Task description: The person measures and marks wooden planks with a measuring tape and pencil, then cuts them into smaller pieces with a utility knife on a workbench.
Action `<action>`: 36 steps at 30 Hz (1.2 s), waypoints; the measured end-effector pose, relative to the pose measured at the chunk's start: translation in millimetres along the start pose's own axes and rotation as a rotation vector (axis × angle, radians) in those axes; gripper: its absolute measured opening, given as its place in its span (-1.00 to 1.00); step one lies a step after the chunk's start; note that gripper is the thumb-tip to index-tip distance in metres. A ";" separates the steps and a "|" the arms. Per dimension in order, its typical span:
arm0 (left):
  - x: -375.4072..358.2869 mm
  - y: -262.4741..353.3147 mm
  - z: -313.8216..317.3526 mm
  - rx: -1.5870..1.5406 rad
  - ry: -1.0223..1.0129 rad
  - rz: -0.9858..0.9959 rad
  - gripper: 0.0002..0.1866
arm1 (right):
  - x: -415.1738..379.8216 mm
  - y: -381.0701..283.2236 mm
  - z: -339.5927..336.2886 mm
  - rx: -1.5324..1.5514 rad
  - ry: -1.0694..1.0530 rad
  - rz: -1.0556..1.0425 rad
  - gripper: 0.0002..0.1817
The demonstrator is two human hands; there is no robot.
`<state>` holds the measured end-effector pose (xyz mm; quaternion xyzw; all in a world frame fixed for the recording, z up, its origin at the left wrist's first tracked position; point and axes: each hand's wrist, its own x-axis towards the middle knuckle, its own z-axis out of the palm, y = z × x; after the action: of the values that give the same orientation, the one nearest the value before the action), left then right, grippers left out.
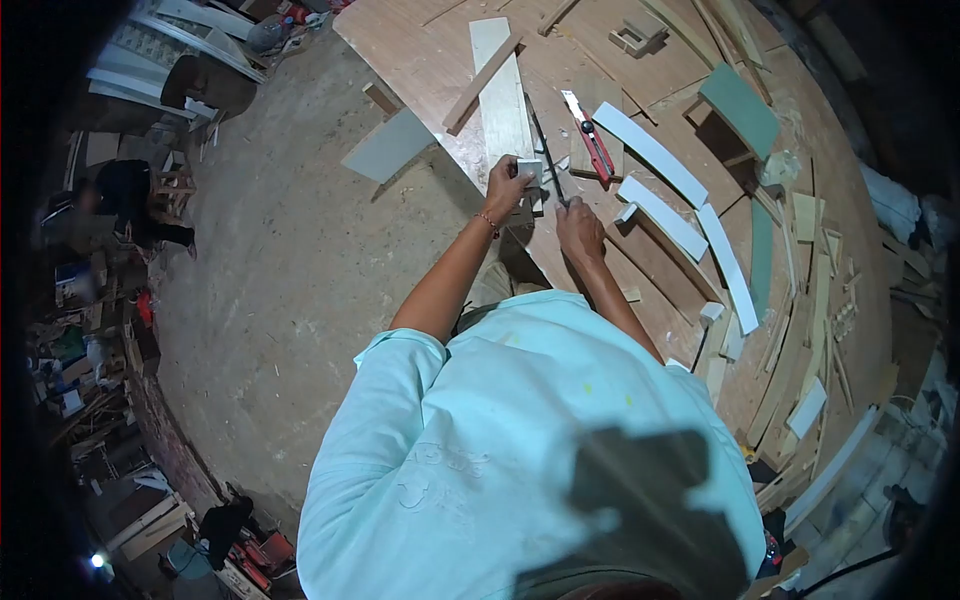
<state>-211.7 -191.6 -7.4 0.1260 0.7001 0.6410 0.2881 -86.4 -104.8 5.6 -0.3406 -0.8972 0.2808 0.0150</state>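
Note:
My left hand (504, 188) is closed around a small white block (531, 171) at the table's near edge. In my right hand (581, 230) is the handle end of a long, thin, dark file (545, 145), which points away from me and passes just right of the block. Beyond my left hand lies a pale board (498, 95), with a brown wooden strip (484, 82) across it. A red utility knife (594, 146) with its blade out rests on a small wooden piece (580, 160) ahead of my right hand.
Curved white strips (655, 155) and a curved wooden piece (665, 262) lie to the right on the wooden table (420, 40). Farther back stands a green-topped piece (740, 105). A grey panel (390, 147) juts past the left edge. Another person (140, 205) is far left.

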 end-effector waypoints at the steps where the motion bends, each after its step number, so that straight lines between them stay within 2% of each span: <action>1: 0.4 -1.2 0.4 -0.004 -0.006 0.000 -0.83 | -0.4 -3.9 -3.5 -0.018 0.017 -0.017 -0.66; 4: 0.1 2.4 5.3 -0.164 -0.020 -0.092 -0.86 | 9.5 -9.6 -12.3 -0.022 0.112 -0.048 -0.69; 6: 3.1 3.2 7.9 -0.139 -0.036 -0.084 -0.86 | 22.8 -12.5 -19.6 -0.008 0.164 -0.083 -0.71; 8: 8.3 -0.9 9.1 -0.105 -0.067 -0.052 -0.82 | 36.6 -15.6 -27.5 -0.029 0.324 -0.161 -0.72; 11: 9.2 4.4 10.3 0.053 -0.133 -0.044 -0.76 | 51.9 -26.6 -43.2 -0.055 0.328 -0.051 -0.72; 13: 10.9 4.7 15.1 0.038 -0.142 -0.036 -0.73 | 69.5 -17.4 -31.7 -0.059 0.372 -0.077 -0.72; 15: 5.1 14.1 21.6 -0.150 -0.083 -0.172 -0.73 | 80.0 -14.5 -25.0 -0.172 0.383 0.063 -0.78; 16: 6.8 13.6 20.6 -0.146 -0.083 -0.171 -0.73 | 83.2 -12.8 -21.4 -0.169 0.383 0.063 -0.78; 18: 6.5 18.6 18.2 -0.359 -0.173 -0.264 -0.73 | 86.8 -11.6 -17.8 -0.199 0.356 0.134 -0.79; 22: -1.6 35.3 13.1 -0.452 -0.146 -0.294 -0.67 | 91.9 -9.0 -17.5 -0.154 0.361 0.178 -0.80; 24: 0.7 31.0 3.6 -0.483 -0.144 -0.310 -0.66 | 96.6 -10.1 -18.7 0.036 0.261 0.192 -0.78; 27: -0.6 27.9 -7.6 -0.526 -0.116 -0.326 -0.63 | 90.6 -12.0 -18.7 0.071 0.178 0.124 -0.77; 30: -5.9 27.9 -22.1 -0.630 -0.181 -0.283 -0.68 | 81.0 -13.2 -13.2 0.166 0.179 0.098 -0.73; 33: -8.6 26.2 -30.4 -0.524 -0.099 -0.224 -0.71 | 76.2 -15.2 -4.5 0.269 0.129 0.109 -0.74; 35: -11.5 28.1 -30.0 -0.510 -0.030 -0.203 -0.72 | 66.1 -19.7 1.5 0.457 0.016 0.094 -0.72; 36: -11.8 26.5 -32.7 -0.409 -0.008 -0.132 -0.75 | 62.2 -22.8 2.1 0.457 0.012 0.094 -0.72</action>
<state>-225.8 -221.2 21.5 0.0213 0.5611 0.7490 0.3516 -148.3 -81.2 5.3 -0.3714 -0.7933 0.4749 0.0840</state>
